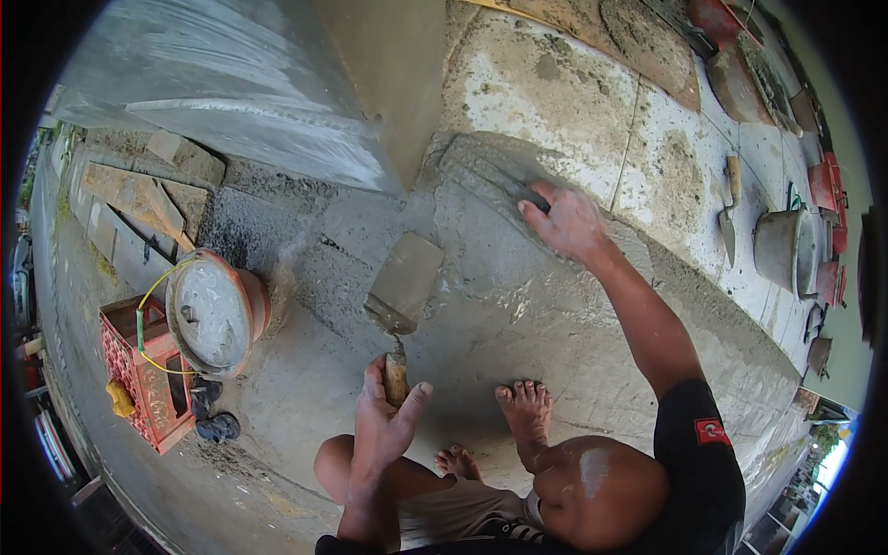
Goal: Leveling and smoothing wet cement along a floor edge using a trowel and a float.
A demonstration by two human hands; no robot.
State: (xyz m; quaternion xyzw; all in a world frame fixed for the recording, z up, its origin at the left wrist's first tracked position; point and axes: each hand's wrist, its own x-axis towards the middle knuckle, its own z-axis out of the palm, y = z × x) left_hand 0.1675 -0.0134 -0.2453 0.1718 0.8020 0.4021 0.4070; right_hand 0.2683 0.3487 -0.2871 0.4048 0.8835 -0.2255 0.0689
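With our left hand (384, 416) we grasp the wooden handle (396, 377) of a trowel (407, 277), its flat blade pointing away from us over the grey floor (314, 388). Our right hand (572, 227) curls at something dark (535, 200) on the wet mortar (486, 171); we cannot tell how firmly. At left, 1 bucket (257, 305) of grey mix sits just beside 1 red crate (166, 407).

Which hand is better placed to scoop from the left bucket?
Probably the left hand: it holds the trowel and is nearer the bucket; the right hand reaches away over cement.
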